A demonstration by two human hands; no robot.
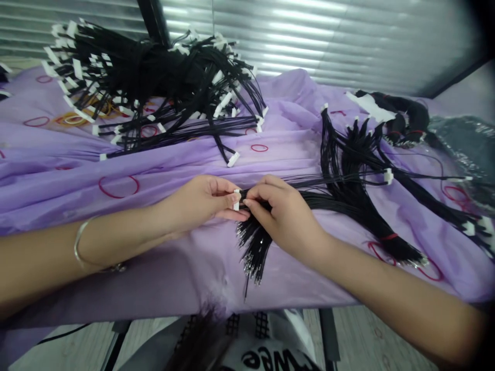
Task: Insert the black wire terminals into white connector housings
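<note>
Between the thumb and fingers of my left hand [204, 198] is a small white connector [236, 200], held upright. My right hand [280, 208] pinches a thin black wire close beside the connector's right side; the wire's tip is hidden by the fingers. Below both hands fans out a bundle of black wires [253, 252] with bare metal terminals at the ends, running under my right hand toward the right. Other black wires stretch from behind my right hand to a second white connector [388, 176].
A large heap of black cables with white connectors [154, 72] lies at the back left. Tied wire bundles [363, 206] rest on the right, near a clear plastic bag [467, 149]. Red rubber bands [118, 187] are scattered over the purple cloth [185, 273]. Metal shutters [294, 36] stand behind.
</note>
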